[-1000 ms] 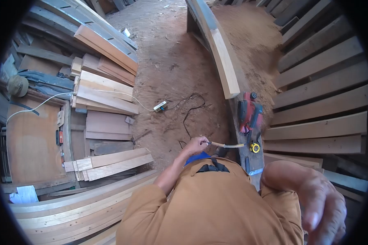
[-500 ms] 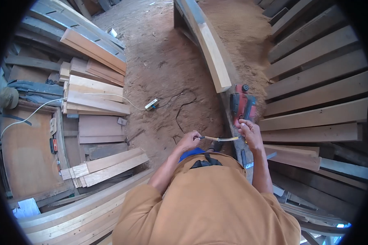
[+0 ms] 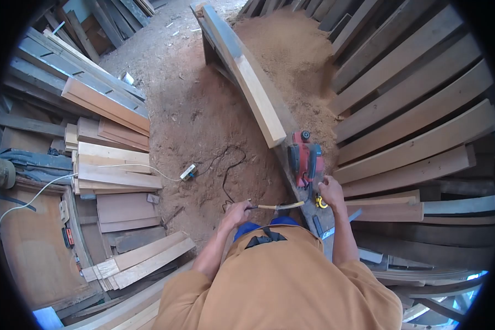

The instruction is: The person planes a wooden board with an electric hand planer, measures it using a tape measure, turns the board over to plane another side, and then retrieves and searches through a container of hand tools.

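My left hand (image 3: 236, 214) is closed around the dark end of a thin, yellowish stick-like tool (image 3: 268, 207), held across in front of my waist. The tool's pale tip points right, near the edge of the bench. My right hand (image 3: 331, 192) has its fingers curled in a pinch just behind a red and black power planer (image 3: 302, 161), apart from its body. Anything between those fingers is too small to make out. A yellow tape measure (image 3: 321, 202) lies on the bench right below my right fingertips.
A long pale timber (image 3: 258, 102) lies along the narrow bench ahead. Boards (image 3: 401, 148) lean in rows on the right, and stacked planks (image 3: 124, 165) lie left. On the dirt floor are a power socket (image 3: 188, 172) and a dark cord (image 3: 226, 176). A blue-edged square (image 3: 329, 233) sits near my waist.
My right hand has drawn back from the planer's handle toward me, and the tape measure shows more fully. The view has shifted; my left hand keeps its hold on the stick-like tool.
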Demonstrator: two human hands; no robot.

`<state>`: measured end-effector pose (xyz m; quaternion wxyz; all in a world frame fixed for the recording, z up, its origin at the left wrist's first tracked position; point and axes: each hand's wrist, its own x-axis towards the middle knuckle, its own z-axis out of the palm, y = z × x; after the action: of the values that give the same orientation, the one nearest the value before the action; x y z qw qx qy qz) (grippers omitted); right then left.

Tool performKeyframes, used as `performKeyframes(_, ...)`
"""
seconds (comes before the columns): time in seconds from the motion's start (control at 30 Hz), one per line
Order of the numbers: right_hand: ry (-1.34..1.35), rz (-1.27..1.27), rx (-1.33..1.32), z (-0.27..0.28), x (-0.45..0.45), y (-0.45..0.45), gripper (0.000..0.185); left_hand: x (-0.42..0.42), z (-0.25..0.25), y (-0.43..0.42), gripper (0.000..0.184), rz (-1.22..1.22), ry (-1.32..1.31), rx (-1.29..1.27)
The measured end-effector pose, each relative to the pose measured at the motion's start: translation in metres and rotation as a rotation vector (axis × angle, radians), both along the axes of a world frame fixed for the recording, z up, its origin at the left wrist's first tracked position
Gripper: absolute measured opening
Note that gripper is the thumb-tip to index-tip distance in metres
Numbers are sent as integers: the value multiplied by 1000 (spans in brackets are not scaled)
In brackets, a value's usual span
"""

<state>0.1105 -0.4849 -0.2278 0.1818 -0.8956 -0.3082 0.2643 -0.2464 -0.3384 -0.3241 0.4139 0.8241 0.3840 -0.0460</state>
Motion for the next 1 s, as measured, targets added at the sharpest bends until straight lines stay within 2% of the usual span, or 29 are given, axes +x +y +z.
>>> performKeyframes(0.1, -22, 51, -1, -8, 8, 16, 57, 1, -4, 4, 25, 3, 29, -11)
performKeyframes(0.2, -22, 105, 23, -21, 26, 33, 59, 11, -2, 8, 24, -28, 173, 9)
performKeyframes(0.3, -28, 103, 94, -35, 43, 54, 60, 20, -14, 7, 28, 32, 212, 51)
performKeyframes(0.33, 11, 110, 27, -25, 46, 64, 62, 22, -20, 9, 28, 45, 234, -4)
performKeyframes(0.43, -77, 125, 56, -18, 50, 85, 64, 26, -37, 7, 27, 144, 144, 68)
performKeyframes(0.57, -156, 143, -14, 4, 48, 109, 71, 40, -34, 15, 28, 165, 276, -91)
performKeyframes(0.6, -168, 167, -5, 8, 47, 119, 73, 43, -32, 18, 33, 142, 306, -84)
performKeyframes(0.7, -194, 262, 62, 8, 41, 143, 79, 47, -67, 26, 40, 200, 213, -209)
performKeyframes(0.77, -216, 365, 193, 11, 39, 170, 83, 63, -57, 47, 47, 119, 227, -212)
performKeyframes(0.83, -171, 363, 101, -8, 35, 209, 91, 85, -48, 76, 48, 90, 211, -214)
performKeyframes(0.9, -74, 340, 40, -14, 22, 244, 97, 97, -66, 100, 47, 30, 224, -197)
performKeyframes(1.0, 7, 292, -90, -20, 5, 287, 102, 122, -59, 149, 43, 20, 77, -194)
